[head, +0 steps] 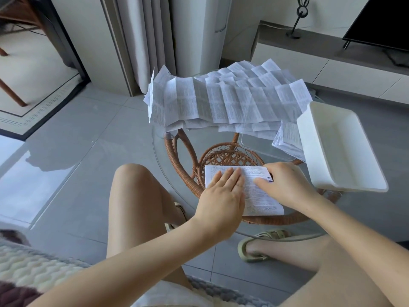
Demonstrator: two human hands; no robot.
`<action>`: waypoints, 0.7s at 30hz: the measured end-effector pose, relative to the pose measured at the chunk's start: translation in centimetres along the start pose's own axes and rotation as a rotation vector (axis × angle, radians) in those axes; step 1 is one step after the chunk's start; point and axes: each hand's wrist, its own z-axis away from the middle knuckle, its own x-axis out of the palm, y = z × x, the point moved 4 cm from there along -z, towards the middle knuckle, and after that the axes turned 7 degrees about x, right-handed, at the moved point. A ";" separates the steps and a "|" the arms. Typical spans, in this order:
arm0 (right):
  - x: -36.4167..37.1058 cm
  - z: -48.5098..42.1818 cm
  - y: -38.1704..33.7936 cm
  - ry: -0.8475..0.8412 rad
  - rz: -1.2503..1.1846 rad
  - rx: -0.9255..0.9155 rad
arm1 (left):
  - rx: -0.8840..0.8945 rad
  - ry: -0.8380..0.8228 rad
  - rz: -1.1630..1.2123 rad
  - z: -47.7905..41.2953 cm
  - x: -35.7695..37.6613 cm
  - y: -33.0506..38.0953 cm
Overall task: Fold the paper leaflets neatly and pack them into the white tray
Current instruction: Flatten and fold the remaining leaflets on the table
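Left hand (pixel 221 196) flattens folded leaflet (pixel 262 203); right hand (pixel 285 185) pinches it.

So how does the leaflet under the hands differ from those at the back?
The near leaflet is one sheet, held flat by the left hand and right hand; the far leaflets form a loose overlapping pile, untouched. The near leaflet looks compact; the far leaflets lie spread out, ridged with creases. Both are white paper with fine print.

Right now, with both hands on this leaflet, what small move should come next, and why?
Probably sweep the left hand flat across the leaflet to set the crease, while the right hand steadies its right edge. The leaflet lies folded under both hands, and the white tray beside it looks empty.
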 end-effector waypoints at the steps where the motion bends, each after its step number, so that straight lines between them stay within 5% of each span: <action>1: 0.0 -0.1 0.0 0.004 0.008 -0.001 | 0.000 -0.002 -0.031 -0.1 0.1 0.0; 21: 0.5 0.4 -0.2 0.048 -0.009 0.111 | -0.065 0.034 -0.151 0.4 0.8 -0.1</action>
